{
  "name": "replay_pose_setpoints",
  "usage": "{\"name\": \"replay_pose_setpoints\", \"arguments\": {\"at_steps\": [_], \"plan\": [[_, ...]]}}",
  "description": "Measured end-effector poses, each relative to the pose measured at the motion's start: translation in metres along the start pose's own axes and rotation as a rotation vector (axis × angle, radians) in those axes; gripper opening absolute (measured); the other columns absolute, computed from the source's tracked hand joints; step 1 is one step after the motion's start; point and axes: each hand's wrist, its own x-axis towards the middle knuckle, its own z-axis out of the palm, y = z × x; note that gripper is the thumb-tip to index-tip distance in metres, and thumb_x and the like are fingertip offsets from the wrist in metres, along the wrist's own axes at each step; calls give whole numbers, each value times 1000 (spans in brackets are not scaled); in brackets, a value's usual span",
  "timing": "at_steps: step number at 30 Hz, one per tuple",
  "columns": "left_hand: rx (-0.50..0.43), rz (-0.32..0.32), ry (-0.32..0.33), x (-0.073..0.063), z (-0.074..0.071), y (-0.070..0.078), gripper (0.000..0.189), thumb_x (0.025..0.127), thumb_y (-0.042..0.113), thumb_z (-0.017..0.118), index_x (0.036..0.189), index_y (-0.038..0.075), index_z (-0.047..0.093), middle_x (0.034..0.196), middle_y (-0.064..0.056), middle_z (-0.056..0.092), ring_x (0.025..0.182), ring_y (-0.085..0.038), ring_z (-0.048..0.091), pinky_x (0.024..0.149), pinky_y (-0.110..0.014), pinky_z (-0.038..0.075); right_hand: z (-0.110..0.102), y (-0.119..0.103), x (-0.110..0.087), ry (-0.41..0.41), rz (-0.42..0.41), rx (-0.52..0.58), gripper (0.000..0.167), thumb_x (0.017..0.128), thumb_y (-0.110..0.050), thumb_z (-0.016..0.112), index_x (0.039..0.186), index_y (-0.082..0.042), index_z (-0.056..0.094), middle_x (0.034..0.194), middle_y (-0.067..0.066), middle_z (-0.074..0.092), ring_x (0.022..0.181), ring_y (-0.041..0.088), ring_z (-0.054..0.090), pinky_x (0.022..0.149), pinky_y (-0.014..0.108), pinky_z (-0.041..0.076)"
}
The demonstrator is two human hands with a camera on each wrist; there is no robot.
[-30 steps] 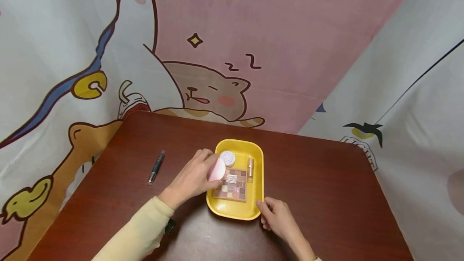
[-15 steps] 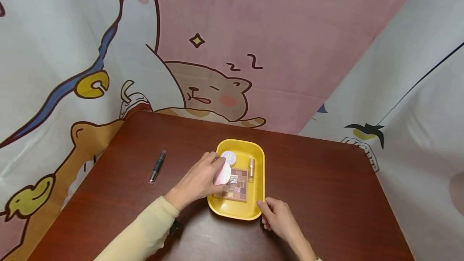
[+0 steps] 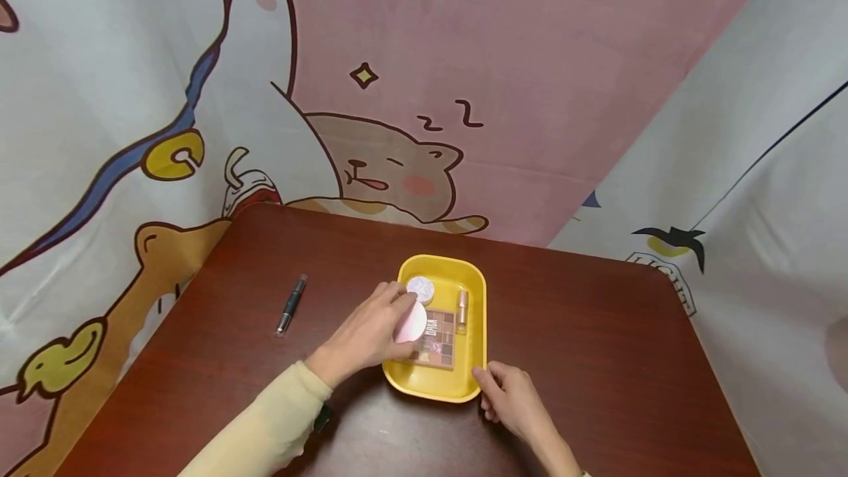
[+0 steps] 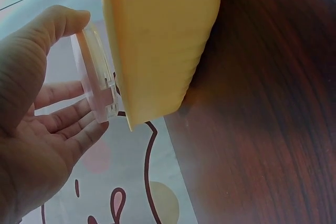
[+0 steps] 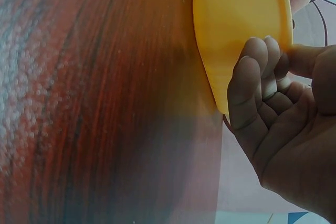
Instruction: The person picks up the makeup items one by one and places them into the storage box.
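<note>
In the head view my left hand [image 3: 367, 330] holds a round pink compact [image 3: 412, 322] by its edge, tilted over the left side of the yellow tray [image 3: 433, 389]. Seen from the left wrist, the compact [image 4: 93, 80] has a clear rim, with the thumb on top and fingertips below, above the tray's edge. My right hand [image 3: 517, 400] pinches the tray's near right rim between thumb and curled fingers. Inside the tray lie an eyeshadow palette [image 3: 440, 344], partly hidden by the compact and left hand, a small round white case [image 3: 420, 288] and a pinkish lipstick tube [image 3: 462, 308].
A dark double-ended makeup pen [image 3: 291, 305] lies on the brown table [image 3: 583, 337], left of the tray. Behind the table hangs a cartoon-printed cloth [image 3: 517, 94], which also covers both sides.
My left hand has carried the compact slightly to the right over the tray, covering more of the palette's left part. The right hand keeps its grip on the rim. The head view has shifted slightly.
</note>
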Motion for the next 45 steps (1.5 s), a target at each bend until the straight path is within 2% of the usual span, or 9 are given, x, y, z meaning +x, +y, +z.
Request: {"name": "replay_pose_setpoints", "arguments": {"at_steps": [11, 20, 28, 34, 39, 45], "plan": [[12, 19, -8, -2, 2, 5, 73, 76, 31, 91, 136, 2, 62, 126, -7, 58, 112, -19, 50, 93, -33, 53, 1, 0, 0, -6, 1, 4, 38, 105, -30, 60, 76, -6, 57, 61, 2, 56, 52, 16, 57, 46, 27, 50], [11, 70, 9, 0, 3, 7, 73, 75, 29, 90, 137, 1, 62, 120, -6, 58, 107, -19, 50, 87, -31, 52, 0, -1, 2, -4, -10, 3, 37, 105, -29, 60, 77, -5, 57, 60, 1, 56, 51, 16, 56, 46, 26, 49], [13, 81, -3, 1, 3, 10, 74, 76, 31, 88, 139, 1, 62, 119, -6, 57, 109, -19, 50, 89, -30, 52, -1, 0, 0, -4, -19, 5, 38, 106, -28, 60, 75, -6, 55, 60, 1, 55, 50, 16, 55, 45, 26, 49], [6, 83, -6, 0, 6, 14, 75, 76, 33, 88, 140, 3, 62, 116, -5, 56, 104, -17, 51, 83, -27, 53, 0, 1, 0, -11, -24, 9, 38, 106, -27, 60, 74, -6, 55, 60, 2, 55, 50, 14, 55, 45, 26, 49], [1, 107, 1, 1, 8, 16, 67, 75, 32, 88, 133, 6, 65, 112, -5, 56, 99, -17, 52, 76, -26, 53, -1, 1, 0, -2, -35, 8, 38, 106, -26, 60, 74, -6, 55, 60, 2, 55, 49, 14, 55, 45, 26, 49], [11, 115, -10, 2, 10, 17, 62, 74, 32, 88, 127, 6, 68, 112, -6, 58, 100, -18, 54, 80, -28, 53, -1, 3, 1, -5, -38, 6, 39, 105, -31, 60, 75, -6, 55, 60, 1, 55, 50, 13, 55, 45, 25, 48]]}}
